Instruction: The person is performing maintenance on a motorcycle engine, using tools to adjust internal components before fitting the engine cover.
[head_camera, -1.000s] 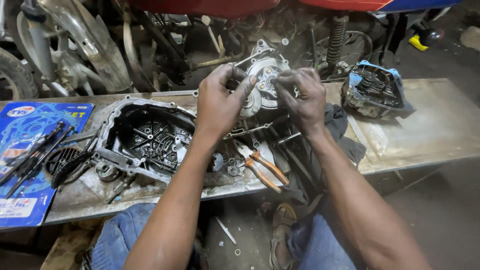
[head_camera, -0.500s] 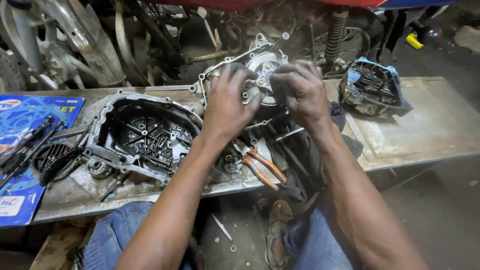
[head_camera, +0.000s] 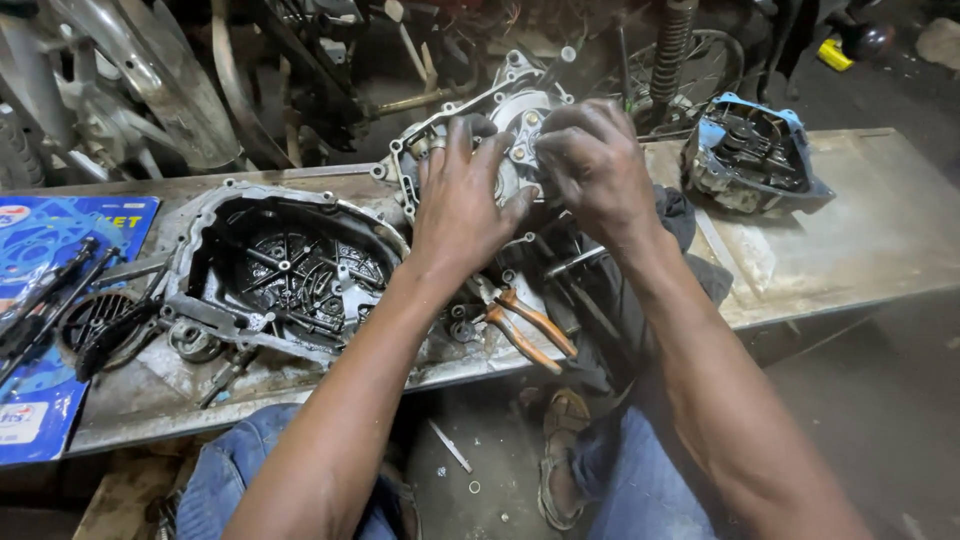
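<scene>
Nearest: person's knees in blue jeans and a sandalled foot on the floor, w/ both forearms reaching up over the bench edge. On the bench front edge, orange-handled pliers lie just below the wrists, beside a dark cloth that hangs off the edge. Left of the arms sits a big open clutch cover, hollow side up, greasy ribs showing inside; further left a small round black part and a blue gasket packet w/ dark tools lying across it. Mid bench: left hand w/ fingers spread, palm pressed flat on the engine casing, a grey cast cover w/ bolt holes round its rim, standing roughly upright at the bench's back edge. Right hand curled over the casing's right side, fingertips pinched at something small there; prob. a bolt or fitting, too hidden to tell. Hands almost touching. Far right on the bench, well apart, a 2nd engine part w/ blue gasket. Behind the bench: motorcycle frame parts, a shock spring, a wheel.
</scene>
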